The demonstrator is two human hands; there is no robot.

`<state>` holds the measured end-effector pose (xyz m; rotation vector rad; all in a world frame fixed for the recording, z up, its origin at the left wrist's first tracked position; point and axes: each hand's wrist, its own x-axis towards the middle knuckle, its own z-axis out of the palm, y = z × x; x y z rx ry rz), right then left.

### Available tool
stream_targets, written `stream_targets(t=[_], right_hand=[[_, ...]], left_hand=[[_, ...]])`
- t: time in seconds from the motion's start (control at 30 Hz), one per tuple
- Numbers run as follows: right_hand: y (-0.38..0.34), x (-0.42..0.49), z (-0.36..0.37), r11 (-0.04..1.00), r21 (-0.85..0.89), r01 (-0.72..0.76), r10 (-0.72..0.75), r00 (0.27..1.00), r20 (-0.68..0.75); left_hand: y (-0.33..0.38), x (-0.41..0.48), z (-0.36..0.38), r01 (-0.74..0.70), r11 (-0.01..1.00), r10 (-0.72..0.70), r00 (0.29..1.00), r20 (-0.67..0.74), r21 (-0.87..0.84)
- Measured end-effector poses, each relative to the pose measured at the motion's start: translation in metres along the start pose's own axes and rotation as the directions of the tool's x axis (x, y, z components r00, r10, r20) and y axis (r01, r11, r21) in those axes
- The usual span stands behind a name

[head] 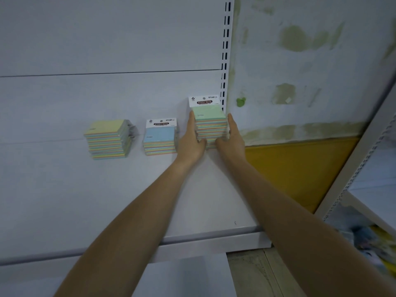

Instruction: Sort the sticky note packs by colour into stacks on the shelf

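Note:
Three stacks of sticky note packs stand in a row at the back of the white shelf [120,189]. The left stack [108,139] has a yellow pack on top. The middle stack [160,139] is lower and topped by a blue pack with a white header card. The right stack [211,125] is tallest, green on top, close to the slotted upright. My left hand [191,140] presses against its left side and my right hand [231,139] against its right side, so the stack is clamped between both palms. Its lowest packs are hidden behind my hands.
A white slotted shelf upright [226,52] rises just behind the green stack. To the right is a stained wall [310,61] with a yellow panel [300,168] below. Another shelving unit [364,168] with mixed goods stands at the far right. The shelf's front edge [203,236] runs near my forearms.

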<state>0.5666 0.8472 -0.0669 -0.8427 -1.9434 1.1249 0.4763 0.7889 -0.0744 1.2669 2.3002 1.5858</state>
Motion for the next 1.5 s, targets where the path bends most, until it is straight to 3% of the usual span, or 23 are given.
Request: stream_targets(t=[0.27,0.4,0.57,0.83,1.23,1.4,1.5], right_hand=[[0.005,0.003,0.003,1.000,-0.031,-0.002,0.002,1.000,0.006],[0.005,0.005,0.006,1.000,-0.007,0.018,-0.019,0.999,-0.039],[0.005,0.009,0.008,0.993,-0.060,0.097,-0.100,0.994,-0.053],[0.006,0.006,0.006,0.989,0.054,0.141,-0.136,0.987,-0.083],[0.009,0.013,0.009,0.978,0.174,0.114,-0.083,0.980,-0.178],[0.006,0.013,0.008,0.977,0.193,0.092,-0.054,0.980,-0.193],[0.003,0.009,0.008,0.990,0.097,0.100,-0.076,0.971,-0.227]], left_hand=[[0.002,-0.002,0.003,0.008,0.996,-0.003,0.998,0.067,-0.086],[0.007,-0.001,0.003,0.071,0.990,-0.078,0.996,-0.053,-0.119],[0.008,0.003,0.002,-0.025,0.999,0.022,0.992,-0.126,-0.025],[0.001,0.008,0.000,-0.010,1.000,0.009,0.996,-0.087,-0.010],[0.003,0.013,0.000,0.062,0.998,-0.064,0.985,-0.160,-0.019],[0.007,0.011,-0.001,0.013,1.000,-0.010,0.984,-0.177,0.019],[0.014,0.003,-0.006,-0.058,0.996,0.070,0.976,-0.204,0.062]])
